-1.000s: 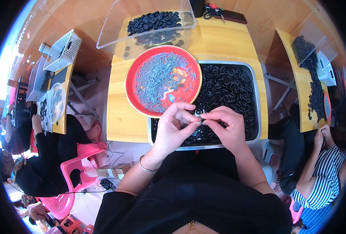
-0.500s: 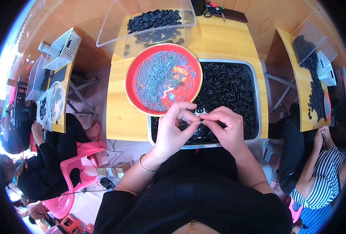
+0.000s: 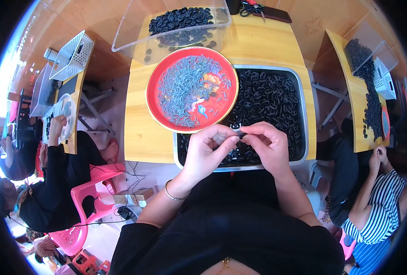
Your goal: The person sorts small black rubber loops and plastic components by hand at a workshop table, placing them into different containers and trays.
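My left hand (image 3: 208, 149) and my right hand (image 3: 268, 147) meet over the near part of a metal tray (image 3: 304, 119). Thumbs and fingertips of both pinch a small dark piece (image 3: 241, 135), mostly covered by the fingers. Many black oval pieces with holes (image 3: 272, 107) fill the metal tray beneath. A red round tray (image 3: 152, 87) with a gold rim overlaps its left side, just beyond my left hand. Slim grey-blue pieces (image 3: 183, 87) lie scattered in it over a painted flower. A small black-and-white item (image 3: 235, 125) shows just beyond my fingertips.
A clear plastic box (image 3: 134, 34) holding black pieces stands at the back left of the wooden table (image 3: 267, 43). Scissors (image 3: 251, 8) and a dark flat case (image 3: 277, 14) lie at the back. Co-workers sit at side tables, left and right.
My hands stay pinched together, with the dark piece tilted into clearer sight. The left co-worker has raised a hand to the round plate on their table. The whole view has shifted slightly.
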The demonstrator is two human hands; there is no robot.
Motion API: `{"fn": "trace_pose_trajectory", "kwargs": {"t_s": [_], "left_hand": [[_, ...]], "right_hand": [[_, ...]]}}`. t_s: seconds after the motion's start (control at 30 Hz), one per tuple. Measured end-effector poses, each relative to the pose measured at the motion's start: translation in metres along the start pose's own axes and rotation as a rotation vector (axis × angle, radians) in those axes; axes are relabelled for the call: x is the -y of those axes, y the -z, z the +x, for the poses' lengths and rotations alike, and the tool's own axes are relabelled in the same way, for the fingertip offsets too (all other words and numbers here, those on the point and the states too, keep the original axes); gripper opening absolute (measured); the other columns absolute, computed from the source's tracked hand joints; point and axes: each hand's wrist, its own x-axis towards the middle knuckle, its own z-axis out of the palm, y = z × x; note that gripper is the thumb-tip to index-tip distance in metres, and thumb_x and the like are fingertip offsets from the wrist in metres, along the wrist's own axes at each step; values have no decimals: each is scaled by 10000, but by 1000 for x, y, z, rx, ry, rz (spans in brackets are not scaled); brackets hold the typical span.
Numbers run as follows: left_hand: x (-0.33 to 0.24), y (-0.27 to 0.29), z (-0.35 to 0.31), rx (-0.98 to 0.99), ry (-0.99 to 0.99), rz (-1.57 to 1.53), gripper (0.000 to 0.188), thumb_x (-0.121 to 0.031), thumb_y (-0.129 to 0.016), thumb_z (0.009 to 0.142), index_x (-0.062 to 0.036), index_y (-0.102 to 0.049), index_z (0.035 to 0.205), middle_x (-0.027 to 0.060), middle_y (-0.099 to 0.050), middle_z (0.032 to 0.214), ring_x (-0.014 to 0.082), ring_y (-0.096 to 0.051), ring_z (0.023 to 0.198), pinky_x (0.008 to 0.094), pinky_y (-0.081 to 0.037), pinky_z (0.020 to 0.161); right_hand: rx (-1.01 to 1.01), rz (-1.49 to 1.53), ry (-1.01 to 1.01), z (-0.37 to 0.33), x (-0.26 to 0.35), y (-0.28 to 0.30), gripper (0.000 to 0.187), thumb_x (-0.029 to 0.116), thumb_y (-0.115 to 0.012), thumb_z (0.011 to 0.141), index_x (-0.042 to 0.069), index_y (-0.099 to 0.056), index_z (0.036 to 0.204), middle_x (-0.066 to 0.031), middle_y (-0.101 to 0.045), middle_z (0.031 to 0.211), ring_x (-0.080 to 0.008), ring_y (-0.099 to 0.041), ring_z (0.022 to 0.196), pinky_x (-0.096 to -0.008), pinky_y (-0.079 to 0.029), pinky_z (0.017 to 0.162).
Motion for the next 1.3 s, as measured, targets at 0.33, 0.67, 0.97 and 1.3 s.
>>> {"fn": "trace_pose_trajectory", "kwargs": {"t_s": [0.33, 0.67, 0.97, 1.3], "left_hand": [[4, -4, 1, -62, 54, 72, 49, -41, -582, 863, 8, -581, 859, 11, -596, 677, 39, -573, 629, 177, -461, 553], [19, -19, 8, -63, -71, 183, 93, -3, -597, 833, 31, -566, 914, 70, -595, 748, 97, -593, 635, 226, -473, 558], [34, -23, 25, 88, -331, 962, 327, 2, -562, 790, 15, -489, 1108, 152, -502, 974, 311, -589, 759, 361, -499, 638], [45, -30, 33, 121, -315, 1270, 176, -19, -575, 701, -31, -528, 870, 109, -497, 809, 249, -585, 703, 338, -501, 571]], "right_hand": [[-13, -54, -3, -2, -3, -2, 195, -72, -599, 790, -14, -646, 971, -73, -604, 903, -104, -610, 798, -212, -500, 699], [-42, -21, -87, -5, -2, 11, 160, -57, -549, 835, -23, -602, 982, -64, -603, 903, -111, -618, 812, -224, -502, 722], [-211, -37, -77, -12, -18, 47, 135, 1, -551, 856, -15, -582, 986, -41, -599, 898, -93, -591, 798, -214, -479, 712], [-176, -13, -102, -12, -28, 41, 127, 32, -558, 859, 8, -587, 980, -19, -592, 877, -70, -573, 764, -194, -457, 692]]}}
